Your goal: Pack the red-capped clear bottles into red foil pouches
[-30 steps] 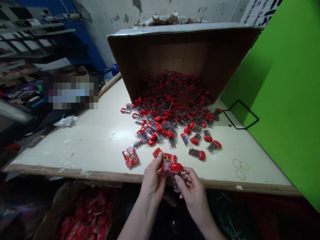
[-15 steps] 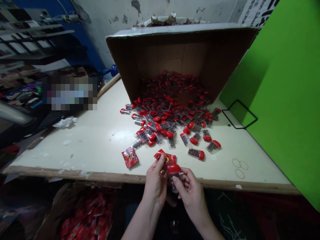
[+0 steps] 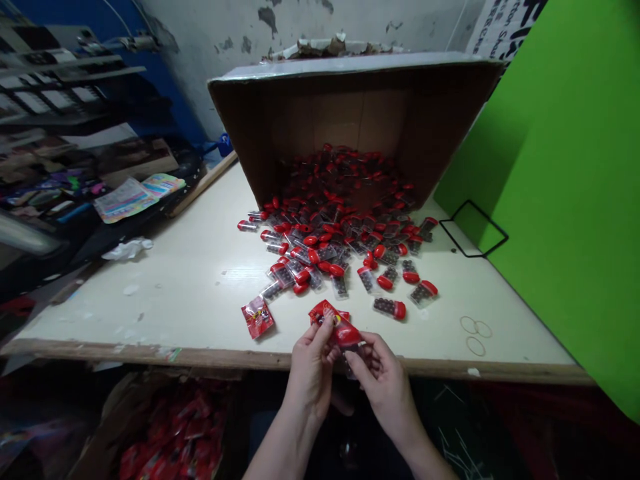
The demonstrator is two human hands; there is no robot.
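My left hand (image 3: 311,369) and my right hand (image 3: 383,380) meet at the table's front edge, both closed on a small clear container with a red cap (image 3: 347,335). The left fingers also pinch a red sachet (image 3: 325,313) against it. A second red sachet (image 3: 257,317) lies on the table to the left. Just beyond the hands, a heap of red-capped containers (image 3: 340,247) holding dark pieces spills from a cardboard box (image 3: 350,113) tipped on its side.
The cream table (image 3: 190,280) has a worn wooden front edge. A green panel (image 3: 565,187) stands at the right with a black wire loop (image 3: 473,230) and rubber bands (image 3: 475,333) near it. Under the table a box of red sachets (image 3: 170,433) sits at the left. Cluttered shelves (image 3: 60,133) fill the left.
The red-capped container has tilted and sunk lower between my fingers, closer to the sachet. Both hands stay at the table edge. The view has shifted slightly.
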